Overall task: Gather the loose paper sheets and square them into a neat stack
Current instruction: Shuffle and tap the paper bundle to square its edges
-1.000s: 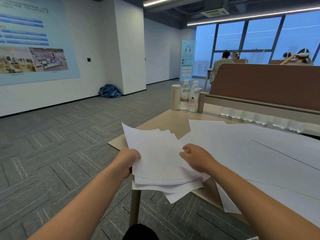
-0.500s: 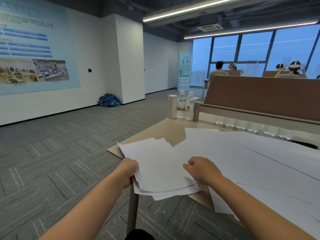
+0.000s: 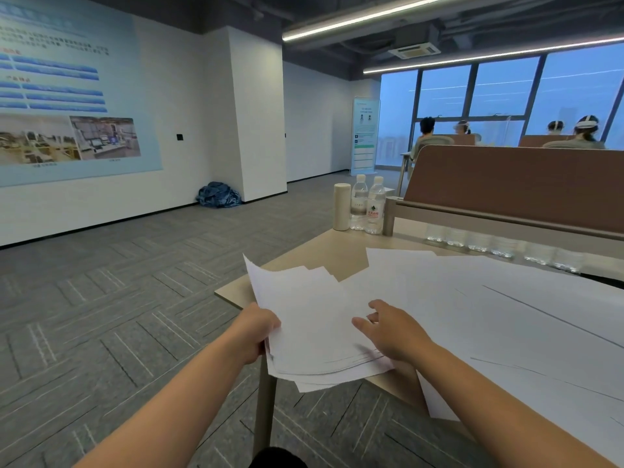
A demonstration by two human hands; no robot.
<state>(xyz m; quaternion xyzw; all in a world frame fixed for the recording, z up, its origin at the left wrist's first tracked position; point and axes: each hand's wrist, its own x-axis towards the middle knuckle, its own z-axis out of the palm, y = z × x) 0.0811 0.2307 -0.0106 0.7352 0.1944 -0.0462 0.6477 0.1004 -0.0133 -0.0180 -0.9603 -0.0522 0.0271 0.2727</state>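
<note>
We see a fanned bundle of sheets [image 3: 314, 319] at the bench's [image 3: 324, 248] near left corner, overhanging the near edge, its edges not lined up. Our left hand [image 3: 258, 329] grips the bundle's left edge, fingers curled under and thumb on top, pinching the sheets. Our right hand [image 3: 393, 329] lies on top of the bundle's right side with fingers loosely spread and pointing left; it presses or rests on the paper rather than gripping it, and we cannot tell how firmly. The lower sheets stick out below the top one toward the near edge, showing several offset corners.

More loose paper [image 3: 506, 315] covers the bench to the right of the bundle, spreading in overlapping layers toward the right edge of the view; one of these also hangs over the near edge just right of our right forearm. A bare wedge of bench top shows between the bundle's far corners and the loose paper.

At the far left corner of the bench stand a pale cylinder [image 3: 341, 207] and two water bottles [image 3: 368, 206], close together. Along the far edge runs a brown divider [image 3: 506, 180], with a row of clear bottles [image 3: 499, 246] under its rail. Beyond the divider, people sit facing the windows.
</note>
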